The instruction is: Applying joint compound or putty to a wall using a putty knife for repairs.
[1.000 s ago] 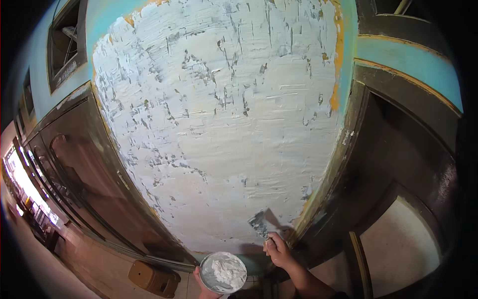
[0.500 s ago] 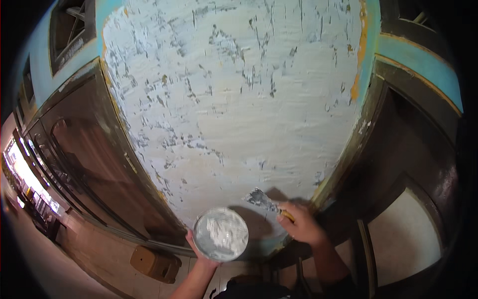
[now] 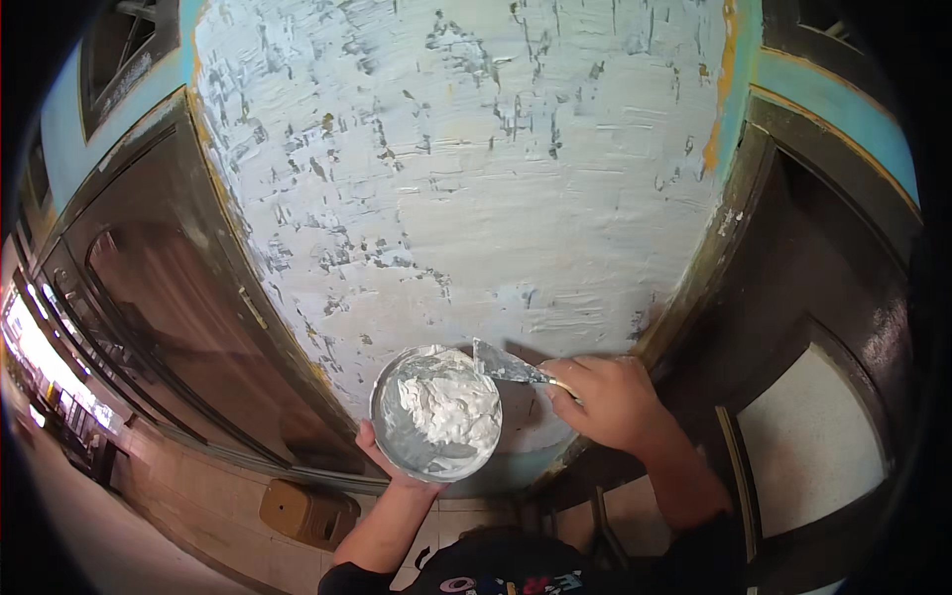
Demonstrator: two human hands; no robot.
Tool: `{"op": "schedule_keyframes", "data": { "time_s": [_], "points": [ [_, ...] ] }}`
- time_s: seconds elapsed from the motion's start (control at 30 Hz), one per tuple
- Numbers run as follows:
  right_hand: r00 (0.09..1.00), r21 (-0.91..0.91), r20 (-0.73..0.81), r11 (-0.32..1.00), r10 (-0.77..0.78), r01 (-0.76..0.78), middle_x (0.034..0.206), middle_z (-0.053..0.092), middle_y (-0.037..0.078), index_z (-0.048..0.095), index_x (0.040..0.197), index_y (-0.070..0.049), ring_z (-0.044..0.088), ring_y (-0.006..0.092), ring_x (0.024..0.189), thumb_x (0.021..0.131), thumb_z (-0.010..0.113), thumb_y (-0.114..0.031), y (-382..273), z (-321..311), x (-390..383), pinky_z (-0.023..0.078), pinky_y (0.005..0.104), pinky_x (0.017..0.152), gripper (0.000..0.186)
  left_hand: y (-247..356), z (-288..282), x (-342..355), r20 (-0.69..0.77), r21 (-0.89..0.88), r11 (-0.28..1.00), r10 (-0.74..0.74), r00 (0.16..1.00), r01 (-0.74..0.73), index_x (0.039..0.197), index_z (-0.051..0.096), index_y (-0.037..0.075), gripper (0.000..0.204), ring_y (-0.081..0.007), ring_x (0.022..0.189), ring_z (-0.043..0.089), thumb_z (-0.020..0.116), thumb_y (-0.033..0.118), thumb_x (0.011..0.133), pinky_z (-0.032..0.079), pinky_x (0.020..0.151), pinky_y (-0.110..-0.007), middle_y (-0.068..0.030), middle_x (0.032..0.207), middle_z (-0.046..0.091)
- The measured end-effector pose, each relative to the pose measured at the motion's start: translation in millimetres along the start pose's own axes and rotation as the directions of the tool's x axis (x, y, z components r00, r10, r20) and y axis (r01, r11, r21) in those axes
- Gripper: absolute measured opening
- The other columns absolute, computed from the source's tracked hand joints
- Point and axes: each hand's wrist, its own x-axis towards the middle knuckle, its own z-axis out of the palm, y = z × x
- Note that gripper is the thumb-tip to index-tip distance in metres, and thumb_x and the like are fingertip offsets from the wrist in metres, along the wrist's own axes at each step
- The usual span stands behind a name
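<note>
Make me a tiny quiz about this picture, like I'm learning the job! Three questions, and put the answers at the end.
1. Pick one. The right hand holds: A) a paintbrush, B) a putty knife, C) a hammer.
2. True or false? The left hand holds a round container with white paste in it.
3. Fill the gap: the stool on the floor is coloured ____.

Key: 1. B; 2. True; 3. Brown.

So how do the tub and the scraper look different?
The tub is round and open; the scraper has a flat, flared blade. The left hand supports the tub, while the right hand holds the scraper. The tub contains heaped white paste; the scraper's blade shows smears. Both look messy with whitish residue.
</note>
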Motion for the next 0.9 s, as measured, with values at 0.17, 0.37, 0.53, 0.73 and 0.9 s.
{"op": "schedule_keyframes", "data": {
  "time_s": [0.17,0.37,0.53,0.73,0.9],
  "points": [
    [0.999,-0.086,-0.046,0.996,0.029,-0.033,0.081,0.065,0.012,0.064,0.105,-0.008,0.063,0.0314,0.069,0.083,0.065,-0.02,-20.4,28.8,-5.7,0.052,0.0387,0.061,0.025,-2.3,-10.3,-6.5,0.104,0.03,0.999,0.032,0.994,-0.035,0.142,0.034,0.009,0.092,-0.0355,0.119,0.05,0.046,0.071,0.075,0.047,0.094,-0.05,-0.0167,0.138,0.043],
    [0.997,0.155,-0.069,0.988,0.029,-0.018,0.082,0.065,0.014,0.062,0.106,-0.007,0.063,0.0344,0.072,0.088,0.061,-0.023,-6.2,56.4,1.7,0.051,0.0412,0.063,0.023,7.3,-18.0,-12.9,0.052,0.053,0.998,-0.024,0.998,0.022,0.139,0.038,0.006,0.091,-0.0358,0.115,0.053,0.05,0.068,0.073,0.048,0.092,-0.051,-0.0173,0.135,0.047],
    [0.997,0.204,0.065,0.978,0.029,-0.042,0.085,0.065,0.015,0.061,0.105,-0.007,0.064,0.0356,0.077,0.09,0.06,-0.026,2.5,58.2,11.0,0.049,0.0415,0.065,0.025,6.3,-33.5,-15.2,0.052,0.041,0.99,-0.134,0.99,0.132,0.136,0.042,0.006,0.085,-0.0354,0.113,0.055,0.052,0.064,0.075,0.048,0.093,-0.05,-0.0176,0.131,0.051],
    [0.987,0.455,0.14,0.891,-0.082,0.01,0.079,0.064,0.015,0.064,0.101,-0.006,0.062,0.0341,0.072,0.087,0.062,-0.024,3.8,39.5,16.2,0.049,0.0396,0.065,0.022,0.0,-38.8,-12.2,0.03,-0.065,0.963,-0.26,0.965,0.261,0.133,0.048,0.009,0.076,-0.0363,0.114,0.055,0.049,0.062,0.079,0.047,0.094,-0.051,-0.0156,0.133,0.052],
    [0.979,0.292,-0.124,0.937,-0.16,0.19,0.076,0.063,0.009,0.066,0.098,-0.008,0.061,0.0261,0.066,0.082,0.066,-0.02,5.3,26.0,3.4,0.047,0.0352,0.061,0.02,8.1,-36.1,-11.2,-0.02,-0.07,0.969,-0.238,0.971,0.236,0.136,0.044,0.008,0.084,-0.0371,0.118,0.052,0.046,0.067,0.077,0.044,0.096,-0.053,-0.0168,0.135,0.049]
  ]
}}
